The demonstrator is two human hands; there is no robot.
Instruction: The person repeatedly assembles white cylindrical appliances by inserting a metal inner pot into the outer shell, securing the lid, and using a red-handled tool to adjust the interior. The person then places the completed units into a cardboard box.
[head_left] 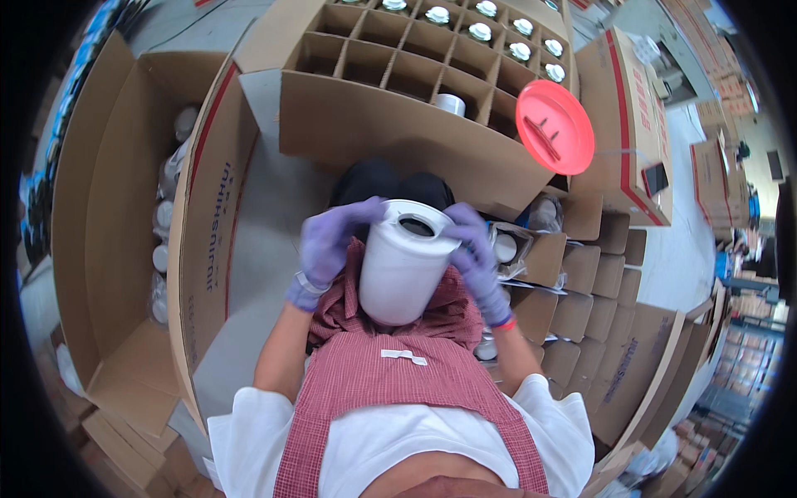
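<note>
One left hand (329,242), one right hand (475,249), both apparently clamped on a white canister (402,278)

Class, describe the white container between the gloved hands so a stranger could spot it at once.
Start at the open divided cardboard box at the picture's top. Below it, between the purple-gloved left hand and right hand, is a white container. Unlike the white-topped bottles in the box, it is a wide cylinder with a dark hole on top.

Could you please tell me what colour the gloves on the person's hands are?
The left glove and right glove are light purple, best seen in the head view.
</note>
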